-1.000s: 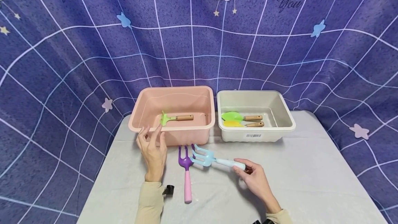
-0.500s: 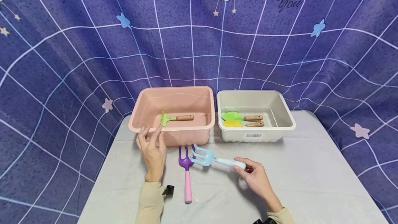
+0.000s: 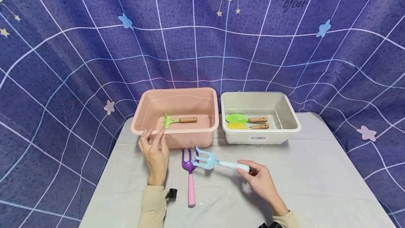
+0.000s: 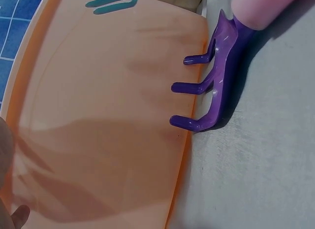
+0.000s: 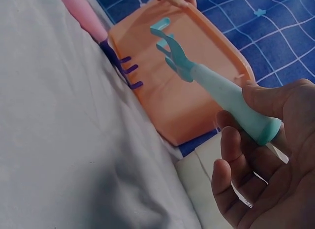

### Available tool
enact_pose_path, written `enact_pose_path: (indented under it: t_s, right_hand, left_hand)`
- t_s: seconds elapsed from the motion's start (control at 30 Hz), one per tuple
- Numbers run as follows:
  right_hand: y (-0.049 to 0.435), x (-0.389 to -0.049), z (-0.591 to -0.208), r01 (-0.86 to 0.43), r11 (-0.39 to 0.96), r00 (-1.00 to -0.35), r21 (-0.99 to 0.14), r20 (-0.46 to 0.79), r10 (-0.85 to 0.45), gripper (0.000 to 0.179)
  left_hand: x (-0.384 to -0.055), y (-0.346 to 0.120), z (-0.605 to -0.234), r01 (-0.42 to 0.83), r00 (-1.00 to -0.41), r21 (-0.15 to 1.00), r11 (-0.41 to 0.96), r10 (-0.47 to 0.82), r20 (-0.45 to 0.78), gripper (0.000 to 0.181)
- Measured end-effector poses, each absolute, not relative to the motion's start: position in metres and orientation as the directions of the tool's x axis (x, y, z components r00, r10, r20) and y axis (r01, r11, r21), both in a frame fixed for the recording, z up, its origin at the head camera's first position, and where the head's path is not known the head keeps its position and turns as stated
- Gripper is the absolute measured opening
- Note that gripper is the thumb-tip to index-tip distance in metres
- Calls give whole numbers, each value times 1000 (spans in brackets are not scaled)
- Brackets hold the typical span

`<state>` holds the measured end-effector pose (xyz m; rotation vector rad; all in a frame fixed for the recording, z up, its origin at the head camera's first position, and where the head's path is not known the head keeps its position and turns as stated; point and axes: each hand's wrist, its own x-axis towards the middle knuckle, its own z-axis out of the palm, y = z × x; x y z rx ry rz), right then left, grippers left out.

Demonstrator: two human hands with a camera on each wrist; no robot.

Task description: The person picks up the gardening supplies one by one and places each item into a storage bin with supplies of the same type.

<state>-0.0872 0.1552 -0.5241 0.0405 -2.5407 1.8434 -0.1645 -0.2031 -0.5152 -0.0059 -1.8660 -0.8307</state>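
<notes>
In the head view my right hand (image 3: pixel 261 182) holds a light blue hand fork (image 3: pixel 233 165) by the end of its handle, pinched between thumb and fingers. Its tines point left, above the head of a purple hand fork (image 3: pixel 188 164) with a pink handle, which lies on the table. In the right wrist view the blue fork (image 5: pixel 229 93) is clear of the table. My left hand (image 3: pixel 156 156) grips the front rim of a pink bin (image 3: pixel 190 138), fingers at the rim and thumb against the outer wall. Only fingertips of it show in the left wrist view.
Inside the pink bin lies a small green rake (image 3: pixel 180 120) with a wooden handle. A white bin (image 3: pixel 234 137) stands to its right, holding a green trowel (image 3: pixel 237 118) and a yellow trowel (image 3: pixel 237 126). Behind both bins hangs a blue patterned cloth (image 3: pixel 202 45).
The light blue fork's head has shifted slightly left over the purple fork. My left hand stays at the pink bin's rim.
</notes>
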Motion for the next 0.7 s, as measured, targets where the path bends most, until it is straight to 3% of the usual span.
enact_pose_path:
  t_s: [0.7]
  right_hand:
    - [151, -85, -520, -9, 297, -999, -955, -3, -40, 32]
  left_hand:
    - [-167, -203, -517, 394, -425, 532, 750, -364, 829, 30]
